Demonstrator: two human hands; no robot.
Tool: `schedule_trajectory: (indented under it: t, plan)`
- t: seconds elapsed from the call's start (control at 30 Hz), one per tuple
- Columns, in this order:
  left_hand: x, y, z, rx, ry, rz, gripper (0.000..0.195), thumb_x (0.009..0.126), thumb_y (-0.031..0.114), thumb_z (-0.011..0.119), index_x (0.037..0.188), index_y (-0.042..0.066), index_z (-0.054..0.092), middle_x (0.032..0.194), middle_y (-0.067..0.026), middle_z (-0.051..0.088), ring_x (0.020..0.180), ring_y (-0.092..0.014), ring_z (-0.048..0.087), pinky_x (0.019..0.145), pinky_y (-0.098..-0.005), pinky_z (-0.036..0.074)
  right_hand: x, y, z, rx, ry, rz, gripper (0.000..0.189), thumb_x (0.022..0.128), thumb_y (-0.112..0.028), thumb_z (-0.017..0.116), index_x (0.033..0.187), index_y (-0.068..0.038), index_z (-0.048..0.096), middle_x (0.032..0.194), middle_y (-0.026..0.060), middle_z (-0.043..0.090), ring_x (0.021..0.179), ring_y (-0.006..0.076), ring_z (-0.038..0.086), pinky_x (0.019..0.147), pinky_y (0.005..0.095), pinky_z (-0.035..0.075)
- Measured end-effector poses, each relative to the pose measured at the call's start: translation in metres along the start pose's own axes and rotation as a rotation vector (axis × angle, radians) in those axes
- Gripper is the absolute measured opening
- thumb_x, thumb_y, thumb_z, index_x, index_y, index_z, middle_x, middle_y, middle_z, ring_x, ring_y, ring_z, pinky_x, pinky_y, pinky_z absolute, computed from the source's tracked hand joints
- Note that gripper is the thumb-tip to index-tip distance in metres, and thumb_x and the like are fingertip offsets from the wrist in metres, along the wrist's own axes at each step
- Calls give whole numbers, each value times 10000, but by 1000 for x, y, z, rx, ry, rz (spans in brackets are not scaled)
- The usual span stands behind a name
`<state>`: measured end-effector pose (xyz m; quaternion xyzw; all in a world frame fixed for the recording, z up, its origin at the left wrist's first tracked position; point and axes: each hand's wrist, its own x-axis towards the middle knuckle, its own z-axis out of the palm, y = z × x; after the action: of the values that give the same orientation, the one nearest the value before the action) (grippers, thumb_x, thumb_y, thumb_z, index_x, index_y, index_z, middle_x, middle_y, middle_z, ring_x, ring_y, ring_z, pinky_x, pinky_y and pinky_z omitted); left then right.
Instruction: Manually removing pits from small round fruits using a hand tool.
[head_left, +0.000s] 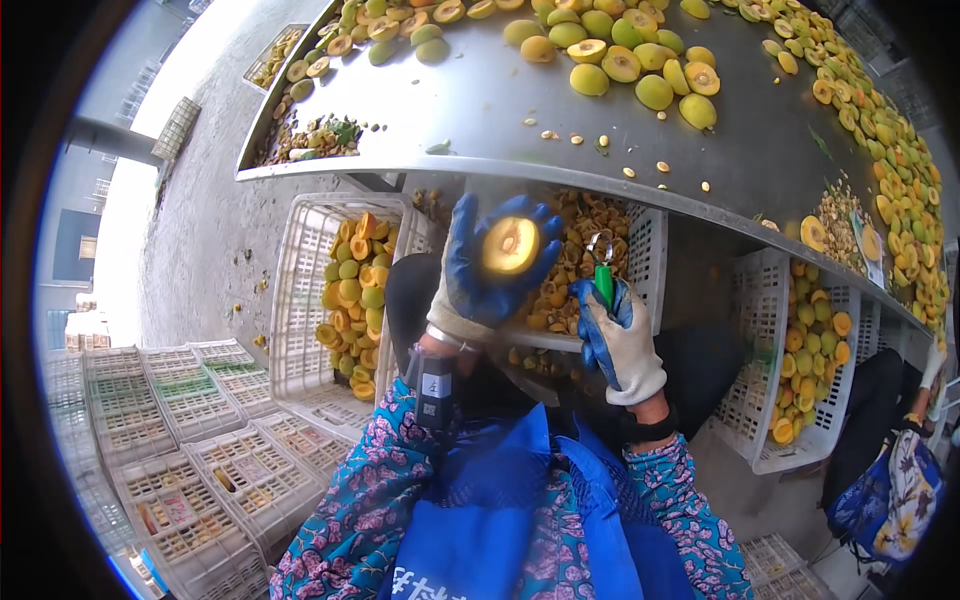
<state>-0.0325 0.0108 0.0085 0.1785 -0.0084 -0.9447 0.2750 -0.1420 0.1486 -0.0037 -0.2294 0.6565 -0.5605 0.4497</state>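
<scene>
My left hand (501, 259), in a blue-coated work glove, is turned palm up with a halved yellow stone fruit (511, 245) on it. The cut face looks up, and the stone shows in its centre. In my right hand (611, 330), also gloved, is the green handle of a pitting tool (603, 281). Its metal loop points away from me, apart from the fruit. Below both hands, under the table edge, a white plastic crate (649, 255) holds many orange-brown fruit pieces or stones, partly hidden by the hands.
A metal table (480, 112) carries piles of whole and halved fruit (622, 64) and scattered stones. Fruit-filled crates stand at left (296, 300) and right (757, 360). Stacked crates (225, 480) stand lower left. Another person's gloved hand (932, 364) shows at far right.
</scene>
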Motion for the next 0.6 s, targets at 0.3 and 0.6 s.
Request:
schedule_trajectory:
  t: [0.3, 0.6]
  plan:
    - [-26, -17, -4, 634, -102, 439, 350, 885, 195, 461, 1158, -21, 423, 1060, -118, 516, 974, -223, 532, 833, -353, 454, -24, -19, 41, -471, -137, -220, 237, 783, -218, 581, 825, 4, 509, 756, 223, 568, 737, 392, 552, 637, 423, 424]
    - [-27, -13, -16, 1007, 20, 570, 341, 815, 26, 500, 1147, -33, 447, 950, -96, 568, 862, -159, 573, 732, -263, 476, -32, -19, 51, -540, -128, -228, 239, 782, -218, 576, 834, 5, 508, 752, 234, 563, 731, 410, 546, 640, 435, 425]
